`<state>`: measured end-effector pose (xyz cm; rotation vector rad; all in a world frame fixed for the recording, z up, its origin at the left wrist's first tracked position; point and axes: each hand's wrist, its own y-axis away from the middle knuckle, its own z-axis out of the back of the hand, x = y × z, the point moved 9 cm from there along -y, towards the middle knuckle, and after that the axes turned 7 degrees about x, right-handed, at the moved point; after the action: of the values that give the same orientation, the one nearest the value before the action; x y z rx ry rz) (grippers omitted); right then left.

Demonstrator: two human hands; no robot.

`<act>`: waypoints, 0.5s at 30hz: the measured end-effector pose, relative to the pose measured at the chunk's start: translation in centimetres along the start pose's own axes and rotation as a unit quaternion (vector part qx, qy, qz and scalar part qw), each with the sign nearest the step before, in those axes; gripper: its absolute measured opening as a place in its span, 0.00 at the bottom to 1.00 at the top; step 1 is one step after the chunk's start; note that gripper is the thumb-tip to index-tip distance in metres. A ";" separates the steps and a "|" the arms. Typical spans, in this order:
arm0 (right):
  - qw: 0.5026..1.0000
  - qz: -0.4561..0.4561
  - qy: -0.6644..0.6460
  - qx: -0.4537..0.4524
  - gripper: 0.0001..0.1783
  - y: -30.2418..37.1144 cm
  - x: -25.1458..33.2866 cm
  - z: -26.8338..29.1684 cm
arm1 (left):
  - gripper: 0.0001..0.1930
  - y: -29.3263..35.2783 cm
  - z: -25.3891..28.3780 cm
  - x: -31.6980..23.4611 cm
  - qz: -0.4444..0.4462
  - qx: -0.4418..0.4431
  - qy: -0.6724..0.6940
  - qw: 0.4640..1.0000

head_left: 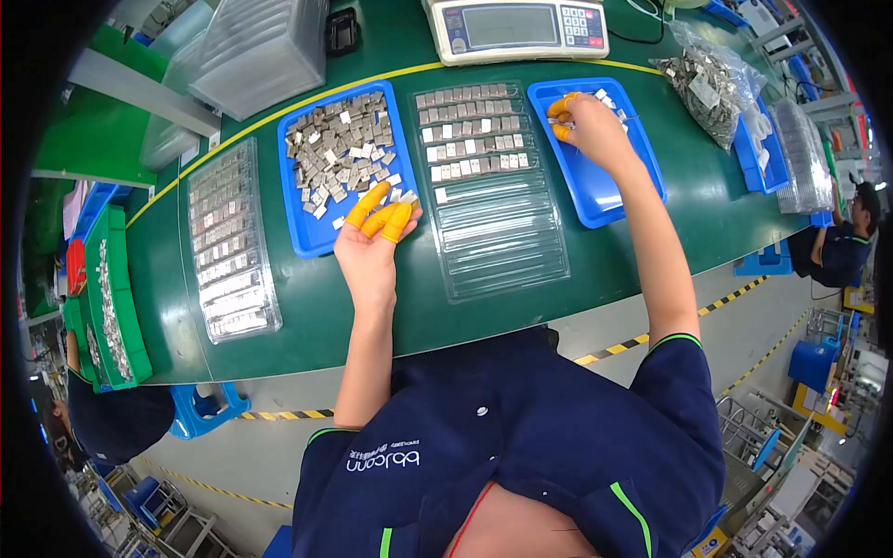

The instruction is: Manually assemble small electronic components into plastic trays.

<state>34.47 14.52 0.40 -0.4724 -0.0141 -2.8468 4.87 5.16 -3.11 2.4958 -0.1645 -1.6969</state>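
My left hand (370, 246), with yellow finger cots, is at the near right corner of a blue tray (310, 244) heaped with small silvery metal parts. Its fingers are bent together around a few small metal parts (407, 198). Over a second blue tray (595, 200) on the right, my right hand (597, 130) has its cot-covered fingers pinched; what lies between them is too small to make out. Several small parts (606, 99) lie in this tray beside it. Between the trays is a clear plastic slotted tray (502, 246), its far rows filled with parts and its near rows bare.
A filled clear tray (233, 242) lies at left. Behind stand a scale (512, 28) and stacked clear trays (260, 56). At right are a bag of metal parts (709, 98) and a blue bin (765, 163); green bins (130, 307) are far left. Other people sit at both sides.
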 end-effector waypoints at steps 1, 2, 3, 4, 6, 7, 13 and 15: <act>0.999 -0.026 -0.038 0.019 0.12 -0.1 -0.2 0.0 | 0.15 0.1 0.1 0.0 0.002 -0.005 -0.001 1.000; 0.999 -0.045 -0.012 0.015 0.11 0.1 0.1 0.6 | 0.15 0.1 -0.1 -0.1 -0.010 0.002 0.002 1.000; 0.999 -0.042 -0.015 0.020 0.11 0.2 0.1 0.5 | 0.16 0.1 -0.2 -0.3 -0.022 0.009 0.006 1.000; 0.999 -0.047 -0.006 -0.012 0.10 0.4 -0.3 1.1 | 0.16 0.1 -0.4 -0.4 -0.023 0.013 0.011 1.000; 0.989 -0.044 -0.085 -0.111 0.10 1.4 -1.8 2.3 | 0.15 0.2 -0.4 -0.3 -0.012 0.018 0.009 1.000; 0.990 -0.043 -0.085 -0.106 0.10 1.7 -2.2 2.4 | 0.15 0.2 -0.6 -0.1 -0.002 0.027 0.009 1.000; 0.956 -0.197 -0.158 -0.147 0.10 4.3 -5.8 3.1 | 0.14 0.2 -1.0 0.6 0.017 0.037 -0.002 0.999; 0.950 -0.191 -0.161 -0.187 0.11 4.9 -5.8 3.2 | 0.14 0.2 -1.3 0.6 0.023 0.042 0.018 0.999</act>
<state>42.01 11.39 1.45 -1.1221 0.4238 -3.1113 6.31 4.92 -3.12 2.5591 -0.2921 -1.6599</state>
